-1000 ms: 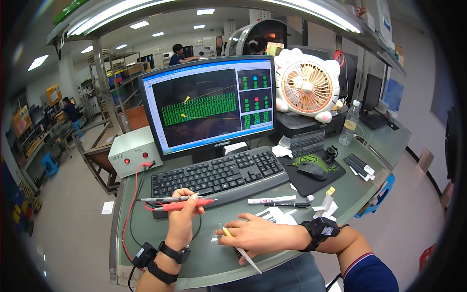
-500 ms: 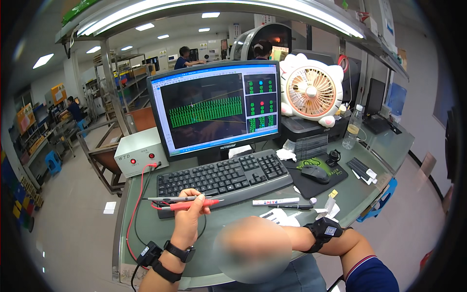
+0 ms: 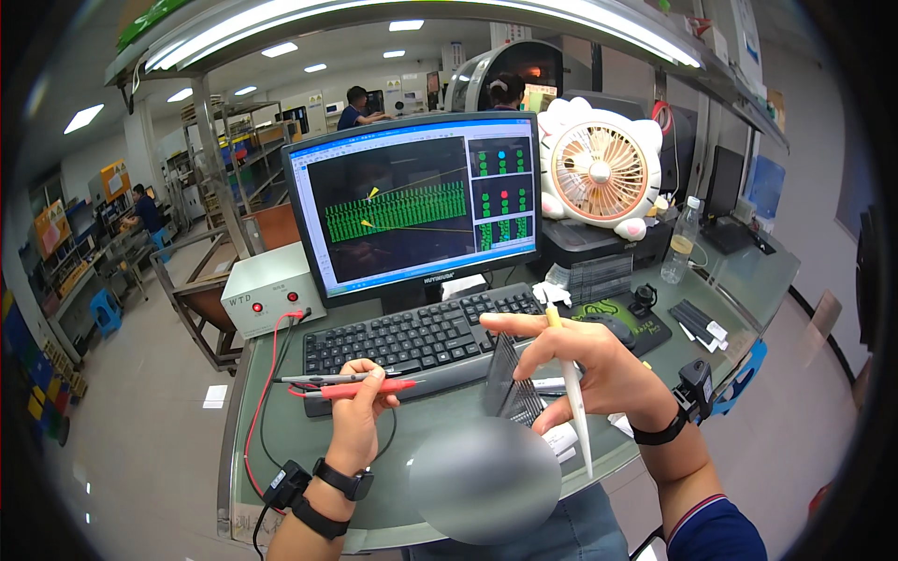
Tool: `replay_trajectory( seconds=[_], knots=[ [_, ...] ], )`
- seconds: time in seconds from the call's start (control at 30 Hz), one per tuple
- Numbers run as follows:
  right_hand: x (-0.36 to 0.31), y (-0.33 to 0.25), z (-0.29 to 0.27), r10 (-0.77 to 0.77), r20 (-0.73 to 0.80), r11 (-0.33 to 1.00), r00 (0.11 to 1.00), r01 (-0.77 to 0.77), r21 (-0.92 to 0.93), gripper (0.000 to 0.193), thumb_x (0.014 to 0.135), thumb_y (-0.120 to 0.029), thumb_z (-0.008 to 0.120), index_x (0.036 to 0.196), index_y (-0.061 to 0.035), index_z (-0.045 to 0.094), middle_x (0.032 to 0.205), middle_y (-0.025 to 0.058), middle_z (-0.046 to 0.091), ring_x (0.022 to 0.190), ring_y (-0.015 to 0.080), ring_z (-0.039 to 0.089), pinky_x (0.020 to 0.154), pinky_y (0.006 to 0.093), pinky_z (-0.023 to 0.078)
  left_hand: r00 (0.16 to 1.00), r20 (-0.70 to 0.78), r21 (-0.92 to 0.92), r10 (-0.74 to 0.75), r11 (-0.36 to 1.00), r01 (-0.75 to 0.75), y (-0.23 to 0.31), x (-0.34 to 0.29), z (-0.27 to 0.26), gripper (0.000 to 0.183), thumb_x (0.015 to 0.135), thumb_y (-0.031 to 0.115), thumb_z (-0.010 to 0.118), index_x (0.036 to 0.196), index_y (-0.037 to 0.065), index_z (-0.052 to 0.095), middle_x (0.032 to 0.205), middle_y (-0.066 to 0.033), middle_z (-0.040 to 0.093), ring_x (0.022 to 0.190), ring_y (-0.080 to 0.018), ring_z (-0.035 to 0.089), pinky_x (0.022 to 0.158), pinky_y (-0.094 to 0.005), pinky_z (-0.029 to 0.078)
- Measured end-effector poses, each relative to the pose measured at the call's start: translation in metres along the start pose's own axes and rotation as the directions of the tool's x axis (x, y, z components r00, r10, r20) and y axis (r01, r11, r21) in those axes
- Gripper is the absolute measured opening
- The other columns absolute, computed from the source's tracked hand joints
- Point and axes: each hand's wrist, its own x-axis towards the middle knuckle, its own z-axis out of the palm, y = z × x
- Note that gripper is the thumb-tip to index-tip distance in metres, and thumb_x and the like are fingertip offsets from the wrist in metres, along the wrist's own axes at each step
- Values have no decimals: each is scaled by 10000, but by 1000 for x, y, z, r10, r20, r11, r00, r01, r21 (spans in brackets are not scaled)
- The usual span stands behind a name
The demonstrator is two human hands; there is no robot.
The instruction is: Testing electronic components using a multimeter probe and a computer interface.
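My left hand (image 3: 355,411) is closed around two test probes, a red probe (image 3: 398,386) and a grey-black probe (image 3: 323,380), side by side with their tips pointing right. My right hand (image 3: 603,365) holds a dark, thin panel with fine stripes (image 3: 505,379) between thumb and fingers, upright and tilted over the keyboard's front edge. A white pen-like stick (image 3: 575,416) with a yellowish top is also lodged between that hand's fingers, slanting down. The probes and panel are apart. A blurred patch hides the desk's near edge.
A black keyboard (image 3: 412,344) lies before a monitor (image 3: 388,206) showing green patterns. Red and black leads join a white box (image 3: 271,292) at left. At right are a mouse (image 3: 608,327), a bottle (image 3: 678,248) and dark strips (image 3: 697,323); a cat-shaped fan (image 3: 603,173) stands behind.
My right hand has risen from the near edge and come into clear view with the striped panel and white stick. My left hand stays almost still. Yellow markers now show on the screen.
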Motion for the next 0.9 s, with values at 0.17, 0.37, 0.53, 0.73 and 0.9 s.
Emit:
replay_trajectory(
  seconds=[0.17,0.37,0.53,0.73,0.9],
  knots=[
    [-35,46,22,53,-22,972,998,-47,230,467,639,-259,868,917,-11,588,1413,195,461,1185,305,564,967,392,474,1000,-3,-1,1,1000,-1,0,-2,2,136,931,170,576,996,99,479,823,-42,586,662,-113,574,631,-254,507],
    [-85,86,5,125,193,949,973,-174,263,455,606,-203,889,916,-19,611,1428,211,438,1264,322,502,1004,394,438,998,47,-54,-33,998,36,-2,1,2,132,956,204,536,979,93,469,918,-28,548,666,-101,531,639,-251,464],
    [-88,88,-15,120,292,986,949,-147,73,523,603,-295,890,972,-54,608,1446,166,432,1384,327,342,1127,485,249,972,208,-25,-104,993,112,-2,0,2,139,942,190,556,979,80,478,923,-46,548,710,-111,550,656,-270,482],
    [-67,93,-21,264,84,933,961,-276,232,362,836,-325,727,1019,-43,592,1252,165,603,1217,288,539,1035,409,390,866,446,60,-227,973,224,-8,-9,10,161,893,114,621,945,57,480,907,-28,533,809,-129,611,869,-356,531],
    [-44,94,2,347,152,862,925,-379,336,553,929,-543,509,1034,-5,578,1019,149,685,1010,250,646,919,370,465,768,573,194,-286,958,211,-10,-23,23,179,876,84,647,923,55,476,907,-14,512,821,-95,584,1009,-424,472]
  ],
)
